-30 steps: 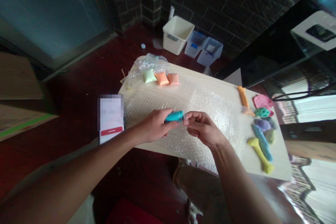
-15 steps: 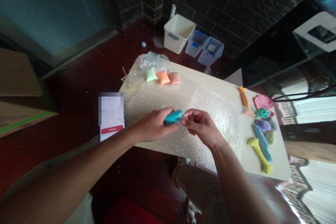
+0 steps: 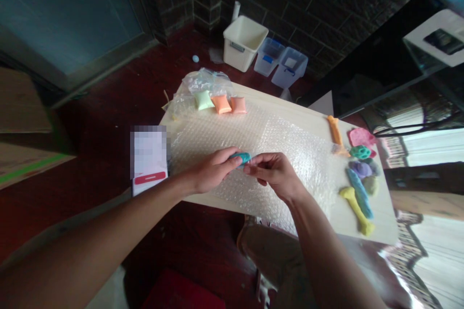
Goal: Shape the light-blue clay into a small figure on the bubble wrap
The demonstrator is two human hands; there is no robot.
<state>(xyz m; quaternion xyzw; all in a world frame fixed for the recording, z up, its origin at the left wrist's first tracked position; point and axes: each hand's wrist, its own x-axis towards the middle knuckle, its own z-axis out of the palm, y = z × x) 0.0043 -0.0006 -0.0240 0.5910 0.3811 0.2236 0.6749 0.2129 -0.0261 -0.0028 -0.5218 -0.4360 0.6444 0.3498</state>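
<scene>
Watching mid-frame, I see the teal packet (image 3: 245, 158) in my left hand's (image 3: 210, 172) grasp has tilted, showing less surface, while my right hand (image 3: 276, 175) pinches its clear end.

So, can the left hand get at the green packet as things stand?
Probably yes, once freed: the left hand is closed on the teal packet, but nothing visible stands between it and the green packet, which lies exposed across the bubble wrap.
</scene>
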